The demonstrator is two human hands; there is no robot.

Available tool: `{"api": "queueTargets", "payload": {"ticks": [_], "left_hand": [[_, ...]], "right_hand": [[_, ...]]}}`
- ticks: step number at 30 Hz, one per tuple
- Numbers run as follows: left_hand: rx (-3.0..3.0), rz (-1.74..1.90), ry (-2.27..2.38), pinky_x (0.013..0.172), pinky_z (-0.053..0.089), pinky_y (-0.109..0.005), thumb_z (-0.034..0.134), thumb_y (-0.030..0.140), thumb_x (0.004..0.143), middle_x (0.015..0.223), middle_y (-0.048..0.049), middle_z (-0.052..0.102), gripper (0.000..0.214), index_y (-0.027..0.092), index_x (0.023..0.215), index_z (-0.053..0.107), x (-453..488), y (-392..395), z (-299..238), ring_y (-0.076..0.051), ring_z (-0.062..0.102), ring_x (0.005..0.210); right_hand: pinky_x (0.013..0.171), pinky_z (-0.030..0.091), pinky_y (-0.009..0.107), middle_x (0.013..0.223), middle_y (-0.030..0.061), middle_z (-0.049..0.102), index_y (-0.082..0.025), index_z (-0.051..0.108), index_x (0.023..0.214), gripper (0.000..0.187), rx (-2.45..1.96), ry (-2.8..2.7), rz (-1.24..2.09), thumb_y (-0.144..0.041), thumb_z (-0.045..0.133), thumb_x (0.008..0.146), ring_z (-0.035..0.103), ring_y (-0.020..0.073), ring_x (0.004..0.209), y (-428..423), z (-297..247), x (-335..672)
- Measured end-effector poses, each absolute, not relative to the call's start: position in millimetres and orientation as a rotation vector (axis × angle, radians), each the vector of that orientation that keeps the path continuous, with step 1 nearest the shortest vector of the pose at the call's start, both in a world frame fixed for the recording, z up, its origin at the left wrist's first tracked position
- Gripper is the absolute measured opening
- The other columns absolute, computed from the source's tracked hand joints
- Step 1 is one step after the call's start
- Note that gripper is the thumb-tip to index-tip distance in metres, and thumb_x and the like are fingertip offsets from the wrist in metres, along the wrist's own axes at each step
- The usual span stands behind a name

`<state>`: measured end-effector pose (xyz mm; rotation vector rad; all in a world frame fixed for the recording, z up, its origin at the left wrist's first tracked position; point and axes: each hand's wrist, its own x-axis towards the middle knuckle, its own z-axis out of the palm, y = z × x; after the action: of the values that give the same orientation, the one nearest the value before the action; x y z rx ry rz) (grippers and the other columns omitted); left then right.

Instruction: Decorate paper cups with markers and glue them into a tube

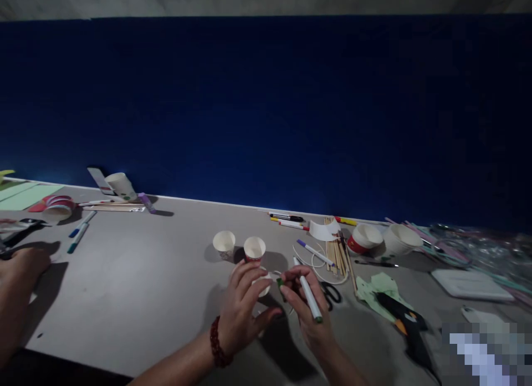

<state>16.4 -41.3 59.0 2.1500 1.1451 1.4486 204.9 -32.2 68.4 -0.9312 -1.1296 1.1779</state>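
My left hand [243,311], a dark red beaded bracelet at its wrist, curves around a white paper cup [263,286]; fingers and thumb cover most of it. My right hand [310,303] holds a white marker [310,298] with a green end that points down toward me. At the right fingertips shows a small green piece [279,284], perhaps the marker's cap. Just beyond my left fingers stand two upright paper cups, a pale one [224,243] and a red-patterned one [254,247]. Black scissor handles [331,294] lie partly hidden behind my right hand.
Wooden sticks [337,255], a purple-capped marker [316,253] and white cord lie beyond my right hand. Farther right are paper cups [366,239], crumpled green paper [380,289] and a black glue gun [409,325]. Another person's hand [22,275] is at left. A blue partition [266,108] stands behind.
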Motion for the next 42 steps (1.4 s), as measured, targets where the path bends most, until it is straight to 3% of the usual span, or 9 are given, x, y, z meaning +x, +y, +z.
{"api": "queueTargets", "payload": {"ticks": [5,8,13,16,20,27,33,39,42], "left_hand": [[2.254,1.474,1.038,0.093,0.055,-0.046,0.071,0.022,0.096,0.109,-0.0105,0.079,0.036,0.027,0.132,0.069,26.5,-36.4,70.4,-0.03,0.072,0.098],[2.355,1.482,0.997,0.078,0.056,-0.037,0.056,0.017,0.104,0.099,-0.0092,0.078,0.026,0.022,0.128,0.066,28.9,-29.2,72.7,-0.024,0.071,0.085],[2.202,1.514,1.004,0.086,0.057,-0.033,0.062,0.02,0.104,0.101,-0.0069,0.079,0.013,0.023,0.114,0.069,25.3,-10.1,83.8,-0.021,0.073,0.091],[2.023,1.489,1.002,0.086,0.057,-0.031,0.067,0.024,0.102,0.1,-0.0069,0.078,0.008,0.022,0.107,0.073,22.2,1.2,92.6,-0.021,0.073,0.095],[1.946,1.424,0.938,0.084,0.057,-0.03,0.069,0.029,0.102,0.097,-0.0069,0.077,0.01,0.022,0.104,0.076,21.7,8.3,97.4,-0.021,0.072,0.093],[1.955,1.382,0.89,0.084,0.058,-0.031,0.07,0.029,0.102,0.099,-0.0078,0.077,0.011,0.021,0.107,0.076,22.7,5.6,95.2,-0.021,0.072,0.094],[2.097,1.337,0.803,0.083,0.057,-0.032,0.07,0.023,0.101,0.093,-0.0076,0.077,0.011,0.02,0.11,0.076,22.1,4.8,100.7,-0.021,0.071,0.089],[2.292,1.436,0.724,0.08,0.058,-0.034,0.066,0.017,0.102,0.099,-0.0079,0.081,0.017,0.021,0.118,0.071,25.8,4.2,102.2,-0.02,0.073,0.084],[2.433,1.512,0.667,0.077,0.058,-0.035,0.063,0.013,0.102,0.098,-0.0094,0.081,0.024,0.017,0.125,0.069,26.1,3.2,103.8,-0.021,0.073,0.081]], "right_hand": [[0.071,0.058,0.026,0.094,0.0006,0.069,-0.028,0.064,0.107,0.028,-0.863,-1.074,1.199,-0.038,0.083,0.089,0.066,0.017,0.079,-38.8,65.9,189.7],[0.073,0.057,0.026,0.094,0.0001,0.069,-0.027,0.065,0.105,0.027,-0.898,-1.071,1.187,-0.04,0.082,0.089,0.065,0.0165,0.08,-36.4,63.1,189.4],[0.067,0.053,0.027,0.079,0.0006,0.068,-0.025,0.075,0.11,0.025,-0.92,-1.114,1.06,-0.046,0.064,0.1,0.061,0.0161,0.069,-23.6,73.0,210.8],[0.058,0.047,0.027,0.068,0.0009,0.062,-0.021,0.082,0.099,0.032,-0.869,-1.184,1.049,-0.046,0.063,0.098,0.056,0.0153,0.06,-19.1,85.9,225.3],[0.048,0.039,0.022,0.061,-0.0034,0.054,-0.021,0.076,0.089,0.025,-0.841,-1.044,1.15,-0.043,0.066,0.093,0.046,0.0114,0.051,-18.4,95.3,224.9],[0.047,0.036,0.02,0.057,-0.0078,0.045,-0.022,0.065,0.086,0.024,-0.824,-0.975,1.257,-0.046,0.067,0.092,0.038,0.0099,0.048,-16.9,88.4,211.1],[0.048,0.035,0.022,0.056,-0.0065,0.049,-0.022,0.067,0.086,0.027,-0.876,-0.949,1.357,-0.048,0.066,0.092,0.041,0.0111,0.048,-14.1,85.6,206.9],[0.053,0.043,0.026,0.072,0.0021,0.064,-0.019,0.08,0.094,0.047,-0.925,-0.924,1.259,-0.06,0.056,0.096,0.054,0.0154,0.059,-12.5,80.5,198.6],[0.049,0.04,0.025,0.065,0.0018,0.063,-0.018,0.084,0.095,0.048,-0.961,-0.866,1.265,-0.057,0.056,0.095,0.049,0.0133,0.051,-17.4,81.2,191.4]]}}
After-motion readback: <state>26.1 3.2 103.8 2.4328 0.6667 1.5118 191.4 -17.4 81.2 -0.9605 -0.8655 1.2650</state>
